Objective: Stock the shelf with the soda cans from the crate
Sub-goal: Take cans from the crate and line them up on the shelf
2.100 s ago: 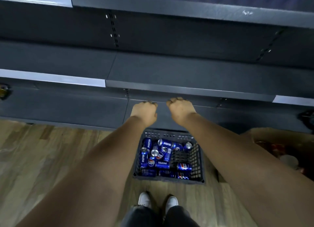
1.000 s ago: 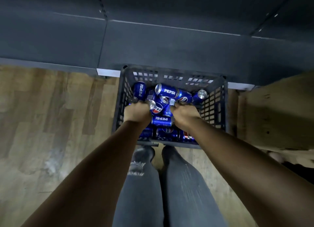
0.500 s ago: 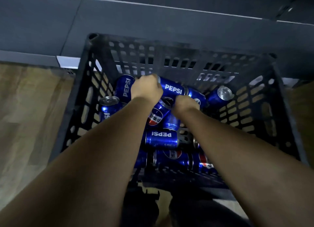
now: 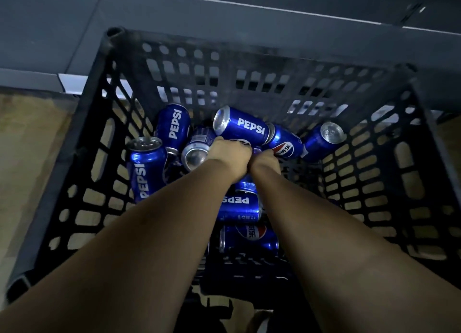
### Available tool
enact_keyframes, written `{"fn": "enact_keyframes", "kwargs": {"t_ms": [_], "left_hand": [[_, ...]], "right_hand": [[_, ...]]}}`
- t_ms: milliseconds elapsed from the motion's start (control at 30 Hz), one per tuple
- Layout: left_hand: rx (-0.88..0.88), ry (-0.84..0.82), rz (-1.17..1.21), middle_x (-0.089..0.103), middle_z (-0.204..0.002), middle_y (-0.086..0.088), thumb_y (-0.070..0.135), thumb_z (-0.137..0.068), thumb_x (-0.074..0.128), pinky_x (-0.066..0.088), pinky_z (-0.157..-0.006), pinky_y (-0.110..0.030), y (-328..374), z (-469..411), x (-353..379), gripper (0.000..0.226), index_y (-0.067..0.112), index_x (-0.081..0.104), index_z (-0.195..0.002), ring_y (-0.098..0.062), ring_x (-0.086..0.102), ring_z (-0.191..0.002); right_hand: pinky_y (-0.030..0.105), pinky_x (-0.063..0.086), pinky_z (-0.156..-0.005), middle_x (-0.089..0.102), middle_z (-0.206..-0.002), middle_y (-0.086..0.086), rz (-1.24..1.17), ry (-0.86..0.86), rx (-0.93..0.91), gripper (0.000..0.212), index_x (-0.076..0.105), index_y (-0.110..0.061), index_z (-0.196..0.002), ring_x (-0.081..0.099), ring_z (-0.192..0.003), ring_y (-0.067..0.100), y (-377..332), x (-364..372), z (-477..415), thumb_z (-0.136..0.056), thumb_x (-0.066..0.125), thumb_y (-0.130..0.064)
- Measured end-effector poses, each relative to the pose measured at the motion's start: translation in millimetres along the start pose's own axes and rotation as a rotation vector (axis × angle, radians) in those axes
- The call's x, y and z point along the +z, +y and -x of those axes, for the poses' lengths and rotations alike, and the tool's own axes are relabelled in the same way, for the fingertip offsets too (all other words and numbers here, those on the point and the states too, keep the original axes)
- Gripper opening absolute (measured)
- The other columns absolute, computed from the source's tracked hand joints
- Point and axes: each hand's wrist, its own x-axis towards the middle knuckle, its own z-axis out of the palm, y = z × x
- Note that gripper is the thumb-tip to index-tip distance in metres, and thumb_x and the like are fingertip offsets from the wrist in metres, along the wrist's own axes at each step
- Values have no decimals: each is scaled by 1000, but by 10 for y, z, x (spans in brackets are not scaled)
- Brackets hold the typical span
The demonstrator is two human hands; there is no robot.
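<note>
A black perforated crate (image 4: pixel 249 36) stands on the floor and holds several blue Pepsi cans lying in a loose pile. One can (image 4: pixel 243 126) lies across the back, and another (image 4: pixel 146 168) stands at the left. My left hand (image 4: pixel 229 158) is down in the middle of the pile, its fingers curled over a can that is mostly hidden beneath it. My right hand (image 4: pixel 264 161) presses in right beside it, touching it. Its fingers are hidden among the cans. The dark grey shelf (image 4: pixel 249 13) runs along the top of the view.
Wooden floor (image 4: pixel 30 145) shows to the left of the crate and through its wall holes. The shelf's base panel stands directly behind the crate's far wall. A shoe tip (image 4: pixel 262 320) shows at the bottom edge.
I have bent down from the shelf to the crate, so the view is much closer. Both hands have gone from above the cans down into the middle of the pile.
</note>
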Motion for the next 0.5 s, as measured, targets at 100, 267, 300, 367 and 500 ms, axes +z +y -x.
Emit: {"fn": "enact_keyframes", "kwargs": {"t_ms": [100, 267, 300, 367, 500], "left_hand": [[12, -50, -27, 61, -119, -7, 21, -92, 44, 35, -92, -37, 1, -12, -2, 27, 16, 56, -116, -27, 56, -109], [26, -76, 10, 61, -117, -8, 23, -89, 47, 35, -91, -35, -38, 22, -14, 28, 15, 57, -114, -27, 56, -108], [14, -75, 42, 61, -116, -8, 22, -89, 47, 34, -90, -35, -37, 29, -33, 27, 15, 57, -113, -27, 56, -107], [-11, -63, 99, 62, -114, -7, 21, -88, 47, 34, -89, -33, -35, 28, -69, 25, 15, 58, -111, -26, 56, -106], [-17, -62, 119, 62, -114, -6, 21, -88, 47, 34, -88, -33, -36, 31, -81, 27, 17, 57, -113, -25, 57, -105]], "right_hand": [[41, 44, -98, 53, -131, 16, -185, -45, 98, 57, 37, -9, -135, 54, -116, 34, -12, -3, 0, -89, 57, -37], [44, 44, -96, 51, -130, 16, -339, -163, 118, 79, 22, -12, -144, 55, -111, 34, -33, -2, -73, -81, 68, -28], [44, 45, -96, 51, -131, 16, -348, -179, 116, 85, 18, -12, -146, 55, -111, 34, -14, -10, -123, -79, 70, -27], [44, 48, -91, 55, -128, 14, -337, -207, 128, 94, 20, -13, -146, 59, -106, 31, 26, -69, -136, -72, 75, -32], [33, 43, -80, 56, -115, 3, -281, -343, 96, 44, 45, -14, -120, 56, -89, 19, 103, -213, -75, -87, 64, -36]]}}
